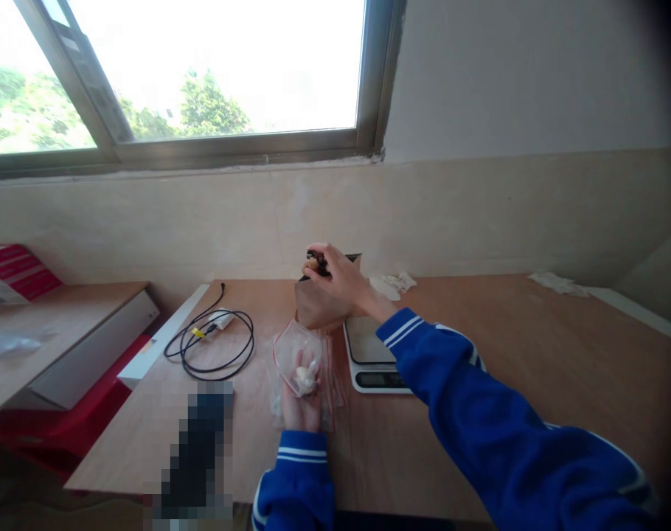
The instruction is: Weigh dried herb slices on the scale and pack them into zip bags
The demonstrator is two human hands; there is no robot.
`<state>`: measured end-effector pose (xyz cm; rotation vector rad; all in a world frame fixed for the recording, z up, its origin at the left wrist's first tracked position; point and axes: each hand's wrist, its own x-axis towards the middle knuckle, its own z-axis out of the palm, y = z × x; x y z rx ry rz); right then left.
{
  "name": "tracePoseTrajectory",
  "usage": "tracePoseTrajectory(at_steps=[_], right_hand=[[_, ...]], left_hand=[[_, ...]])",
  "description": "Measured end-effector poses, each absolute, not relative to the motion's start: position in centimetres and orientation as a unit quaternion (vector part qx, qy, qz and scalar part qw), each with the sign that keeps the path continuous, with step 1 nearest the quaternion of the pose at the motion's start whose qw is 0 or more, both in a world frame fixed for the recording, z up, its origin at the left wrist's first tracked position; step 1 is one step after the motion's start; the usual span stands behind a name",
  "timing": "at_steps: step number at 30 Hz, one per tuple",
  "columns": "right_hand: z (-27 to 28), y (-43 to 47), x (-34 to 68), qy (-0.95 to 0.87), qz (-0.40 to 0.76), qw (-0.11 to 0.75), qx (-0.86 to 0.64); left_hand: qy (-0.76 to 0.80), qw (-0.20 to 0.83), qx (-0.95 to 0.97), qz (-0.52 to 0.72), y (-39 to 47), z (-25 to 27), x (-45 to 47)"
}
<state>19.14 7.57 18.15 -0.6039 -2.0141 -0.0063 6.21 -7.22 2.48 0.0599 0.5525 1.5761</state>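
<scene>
At the mouth of an upright brown paper bag (316,304), my right hand (338,276) grips several small brown and dark pieces (314,264). Their kind is too small to make out. Nearer to me, my left hand (304,409) is palm up and holds a clear zip bag (296,343) with a red seal line. A pale, whitish lump (305,377) shows in or under the plastic at the palm. More clear zip bags (329,376) lie around that hand. A white kitchen scale (363,343) stands right of the bags, partly hidden by my right forearm.
A coiled black cable (251,346) with a white adapter (220,319) lies on the left of the wooden table (446,457). A blurred-out dark object (197,450) sits in front of it. Crumpled white tissue (399,282) lies behind the scale, and another white scrap (557,284) is far right.
</scene>
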Motion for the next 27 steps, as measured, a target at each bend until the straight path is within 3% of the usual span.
tracePoseTrajectory(at_steps=[8, 14, 20, 27], right_hand=[[17.6, 8.4, 18.8, -0.834, -0.079, 0.457, -0.299], [17.8, 9.0, 18.8, -0.859, -0.036, 0.406, -0.309], [18.7, 9.0, 19.5, -0.835, 0.049, 0.463, -0.294], [19.8, 8.8, 22.6, -0.792, 0.005, 0.516, -0.325]], left_hand=[[0.231, 0.678, 0.027, 0.698, -7.1, 1.9, 6.1], [0.242, 0.68, 0.031, 0.691, -7.2, 2.1, 6.1], [0.245, 0.676, 0.032, 0.694, -7.2, 2.1, 6.2], [0.249, 0.676, 0.038, 0.693, -7.1, 2.0, 6.2]])
